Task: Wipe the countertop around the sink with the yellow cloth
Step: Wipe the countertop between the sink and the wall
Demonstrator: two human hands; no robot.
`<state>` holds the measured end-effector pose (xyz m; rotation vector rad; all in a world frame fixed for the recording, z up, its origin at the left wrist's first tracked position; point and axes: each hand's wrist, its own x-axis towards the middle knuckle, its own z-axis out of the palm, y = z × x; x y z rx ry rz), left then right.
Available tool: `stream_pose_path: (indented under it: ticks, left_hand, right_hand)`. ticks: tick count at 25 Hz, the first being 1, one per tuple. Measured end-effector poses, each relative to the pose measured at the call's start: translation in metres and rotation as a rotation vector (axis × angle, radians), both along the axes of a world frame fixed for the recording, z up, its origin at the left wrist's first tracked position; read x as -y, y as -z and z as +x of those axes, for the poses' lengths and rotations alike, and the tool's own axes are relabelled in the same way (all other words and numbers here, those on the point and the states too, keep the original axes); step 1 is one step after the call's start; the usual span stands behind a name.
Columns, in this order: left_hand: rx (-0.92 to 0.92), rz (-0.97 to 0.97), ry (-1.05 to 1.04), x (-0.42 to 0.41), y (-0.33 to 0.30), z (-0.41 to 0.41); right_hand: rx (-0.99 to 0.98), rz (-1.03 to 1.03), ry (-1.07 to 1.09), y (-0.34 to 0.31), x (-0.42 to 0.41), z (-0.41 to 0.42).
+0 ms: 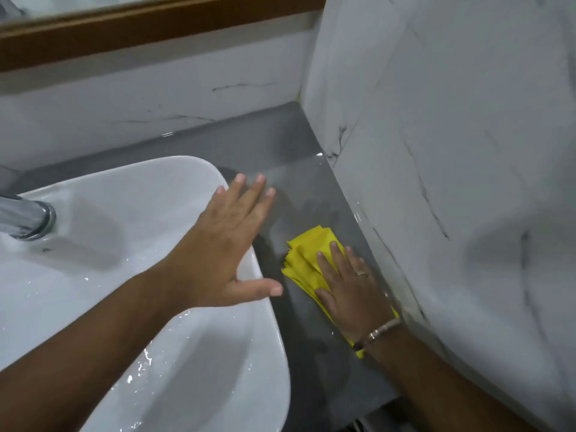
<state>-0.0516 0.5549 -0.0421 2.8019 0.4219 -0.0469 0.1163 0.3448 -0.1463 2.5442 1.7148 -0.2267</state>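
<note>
A folded yellow cloth [307, 258] lies on the grey countertop [274, 151], in the narrow strip between the white sink [131, 194] and the marble side wall. My right hand [350, 288] presses flat on the cloth, fingers extended toward the back, covering its near half. My left hand [229, 247] hovers open over the sink's right rim, fingers spread, its fingertips reaching over the countertop. It holds nothing.
A chrome faucet [23, 218] stands at the sink's left back. White marble walls [452, 151] close in the counter at the back and right. A wooden mirror frame [140, 29] runs along the top. Water beads sit in the basin.
</note>
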Motion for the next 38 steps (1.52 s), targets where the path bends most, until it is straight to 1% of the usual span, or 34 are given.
stream_pose_path:
  ticks: [2,4,5,7,8,10,12,13,15,16,17,18,20,22,23,25,26,27,28,30,32,33,35,37,38]
  left_hand:
    - [0.005,-0.006,-0.004,0.000,0.004,0.003]
    - [0.028,-0.016,-0.005,0.001,0.005,0.002]
    - [0.041,-0.033,-0.009,0.001,0.006,0.001]
    - [0.063,-0.070,-0.012,0.001,0.007,0.001]
    - [0.075,-0.088,-0.013,0.001,0.007,0.001]
    - [0.088,-0.115,-0.016,0.001,0.007,0.002]
    - [0.095,-0.129,-0.017,0.002,0.009,0.002]
    - [0.102,-0.135,-0.018,0.002,0.009,0.002]
    - [0.114,-0.151,-0.020,0.002,0.008,0.003]
    - [0.118,-0.157,-0.022,0.001,0.007,0.003]
    - [0.121,-0.157,-0.023,0.001,0.007,0.003]
    - [0.118,-0.156,-0.021,0.000,0.007,0.003]
    - [0.114,-0.159,-0.015,0.001,0.005,0.002]
    - [0.117,-0.159,-0.016,0.002,0.005,0.001]
    - [0.119,-0.156,-0.016,0.003,0.006,0.002]
    - [0.114,-0.137,-0.022,0.003,0.008,0.002]
    - [0.108,-0.126,-0.027,0.003,0.008,0.002]
    - [0.101,-0.116,-0.031,0.003,0.008,0.002]
    - [0.095,-0.113,-0.033,0.004,0.007,0.002]
    - [0.099,-0.117,-0.033,0.005,0.005,0.002]
    - [0.099,-0.118,-0.021,0.004,0.005,0.002]
    - [0.096,-0.119,-0.016,0.004,0.004,0.002]
    - [0.086,-0.120,-0.012,0.003,0.004,0.002]
    - [0.071,-0.094,-0.016,0.003,0.004,0.002]
    - [0.066,-0.079,-0.021,0.004,0.004,0.002]
  right_hand:
    - [0.039,0.002,0.013,0.014,-0.007,0.003]
    - [0.124,0.073,0.087,0.019,-0.022,0.016]
    - [0.132,0.115,0.134,0.020,-0.036,0.026]
    - [0.086,0.181,0.169,0.022,-0.072,0.047]
    - [0.029,0.194,0.178,0.024,-0.095,0.056]
    - [-0.066,0.164,0.202,0.026,-0.148,0.067]
    - [-0.116,0.156,0.131,0.024,-0.179,0.055]
    - [-0.085,0.165,0.036,0.021,-0.176,0.040]
    - [-0.060,0.220,-0.198,0.012,-0.131,-0.001]
    - [-0.137,0.170,-0.284,0.010,-0.095,-0.023]
    - [-0.221,0.095,-0.321,0.010,-0.059,-0.040]
    - [-0.261,0.045,-0.322,0.013,-0.036,-0.041]
    - [-0.201,0.109,-0.230,0.021,-0.037,-0.010]
    - [-0.147,0.187,-0.037,0.026,-0.084,0.026]
    - [-0.119,0.188,0.048,0.024,-0.116,0.043]
    - [-0.109,0.163,0.134,0.023,-0.169,0.056]
    - [-0.112,0.151,0.115,0.025,-0.179,0.047]
    - [-0.123,0.101,0.034,0.025,-0.172,0.032]
    - [-0.174,0.067,-0.071,0.022,-0.151,0.013]
    - [-0.298,0.074,-0.240,0.014,-0.075,-0.028]
    - [-0.225,0.124,-0.344,0.011,-0.009,-0.046]
    - [-0.196,0.124,-0.328,0.014,0.003,-0.035]
    - [-0.151,0.187,-0.191,0.024,-0.025,0.001]
    - [-0.112,0.228,0.087,0.024,-0.087,0.026]
    - [-0.143,0.185,0.218,0.025,-0.114,0.029]
